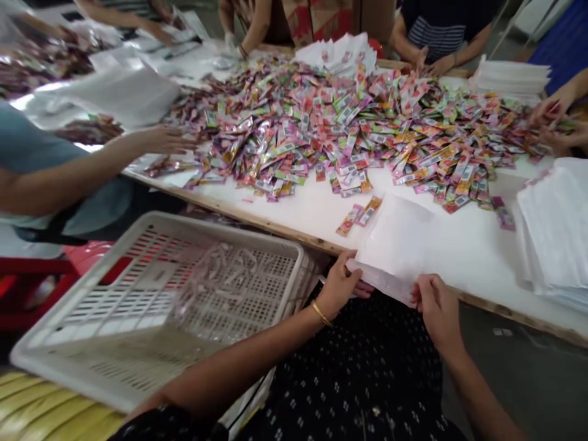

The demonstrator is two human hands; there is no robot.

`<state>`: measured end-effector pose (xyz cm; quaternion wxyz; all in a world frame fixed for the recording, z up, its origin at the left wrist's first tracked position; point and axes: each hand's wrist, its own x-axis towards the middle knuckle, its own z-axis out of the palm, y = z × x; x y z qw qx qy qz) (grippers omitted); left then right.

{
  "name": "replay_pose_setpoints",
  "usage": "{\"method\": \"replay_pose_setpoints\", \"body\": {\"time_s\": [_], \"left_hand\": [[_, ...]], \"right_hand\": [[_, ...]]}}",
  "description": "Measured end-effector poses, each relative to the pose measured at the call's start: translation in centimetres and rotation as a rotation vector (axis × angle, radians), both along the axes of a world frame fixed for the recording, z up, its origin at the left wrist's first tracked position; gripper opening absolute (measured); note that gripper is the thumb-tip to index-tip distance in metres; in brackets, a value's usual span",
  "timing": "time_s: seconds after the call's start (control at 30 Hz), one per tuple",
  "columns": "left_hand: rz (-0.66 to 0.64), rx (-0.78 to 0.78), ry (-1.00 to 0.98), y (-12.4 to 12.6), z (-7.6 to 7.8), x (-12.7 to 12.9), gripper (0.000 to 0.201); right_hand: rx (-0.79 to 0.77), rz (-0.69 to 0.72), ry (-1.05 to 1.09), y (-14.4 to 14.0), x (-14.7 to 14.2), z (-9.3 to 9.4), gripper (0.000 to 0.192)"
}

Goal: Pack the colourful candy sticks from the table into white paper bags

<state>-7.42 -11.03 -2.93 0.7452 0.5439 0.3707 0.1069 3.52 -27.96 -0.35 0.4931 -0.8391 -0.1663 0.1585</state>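
The white bag (399,245) lies flat at the table's (316,211) near edge, its contents hidden. The left hand (339,283) and right hand (436,305) pinch its thin, smooth near rim — fingertips tucked underneath. Glossy little packets (349,125) heap beyond (print unreadable); a slotted plastic basket (160,300) sits blurred, near left.
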Motion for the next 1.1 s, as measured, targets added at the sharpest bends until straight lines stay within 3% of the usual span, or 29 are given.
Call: {"method": "replay_pose_setpoints", "body": {"time_s": [0.1,0.17,0.23,0.33,0.4,0.5,0.67,0.77,0.93,1.03,1.1], "left_hand": [[0.038,0.593,0.071,1.3,0.9,-1.5,0.04],[-0.044,1.043,-0.047,1.7,1.7,-1.4,0.021],[-0.317,1.349,-0.246,1.1,2.1,-0.4,0.01],[-0.694,1.57,-0.419,-1.0,1.8,2.2,0.022],[-0.836,1.625,-0.433,-2.4,1.2,3.7,0.023],[-0.937,1.636,-0.404,-3.3,0.4,4.7,0.021],[-0.939,1.636,-0.481,-2.9,0.2,4.7,0.022],[-0.917,1.625,-0.573,-2.9,1.1,4.1,0.023],[-0.943,1.577,-0.503,-0.4,2.3,-1.2,0.022],[-1.099,1.576,-0.267,3.1,0.4,-5.8,0.019],[-1.173,1.534,0.06,5.4,-1.8,-7.9,0.02]], "right_hand": [[-0.033,-0.167,0.028,-1.6,-0.1,-1.3,0.044],[-0.028,-0.193,0.074,-1.8,0.2,-1.4,0.045],[-0.002,-0.138,0.252,-1.7,0.5,-1.3,0.048],[0.096,-0.131,0.492,-1.2,0.7,-1.3,0.047],[0.169,-0.179,0.583,-1.1,0.6,-1.4,0.046],[0.264,-0.202,0.694,-1.1,0.5,-1.4,0.047],[0.359,-0.215,0.744,-0.9,0.4,-1.5,0.047],[0.292,-0.202,0.738,-0.7,0.2,-1.8,0.046],[0.207,-0.149,0.622,-2.2,1.0,-2.4,0.042],[0.228,-0.193,0.557,-3.9,2.0,-2.4,0.049],[0.243,-0.196,0.553,-4.9,2.4,-2.3,0.054]]}}
